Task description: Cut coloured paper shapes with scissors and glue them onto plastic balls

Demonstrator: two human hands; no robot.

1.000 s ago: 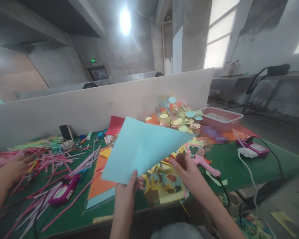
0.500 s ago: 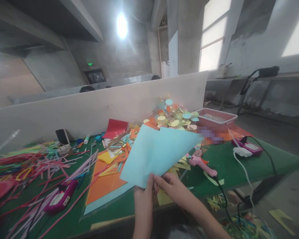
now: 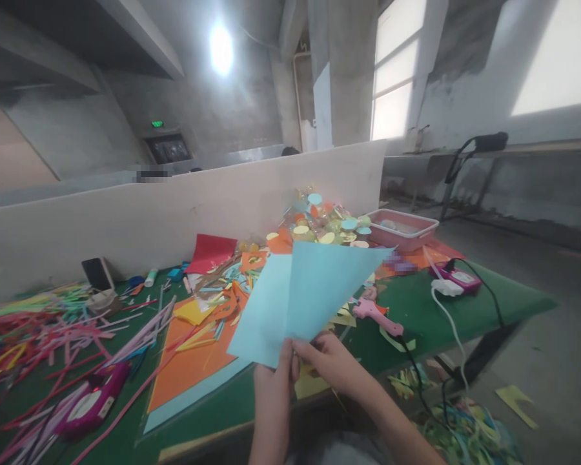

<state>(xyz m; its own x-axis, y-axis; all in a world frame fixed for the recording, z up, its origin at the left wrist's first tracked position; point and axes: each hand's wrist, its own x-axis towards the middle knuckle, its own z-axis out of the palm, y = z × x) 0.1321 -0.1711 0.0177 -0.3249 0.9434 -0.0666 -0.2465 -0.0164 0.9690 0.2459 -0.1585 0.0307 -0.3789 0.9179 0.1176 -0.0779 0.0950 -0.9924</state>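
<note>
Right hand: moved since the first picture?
Yes. Judged against the pink glue gun on the table, the right hand has moved left and nearer the person, up to the left hand at the light-blue paper.

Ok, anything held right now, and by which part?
Yes: light blue paper, pinched at its near lower edge between the fingers and thumbs of the left hand and right hand, side by side.

1. Phone point(image 3: 97, 274), propped up, near coloured strips point(image 3: 84, 329).
2. Red paper point(image 3: 211, 252) near the white divider point(image 3: 174, 216).
3. Pink glue gun point(image 3: 380, 316) lying on the green tabletop point(image 3: 440, 320).
4. Pink basket point(image 3: 407, 240) beside the purple blurred patch point(image 3: 399, 261).
5. Scraps point(image 3: 474, 433) on the floor point(image 3: 556, 361).
</note>
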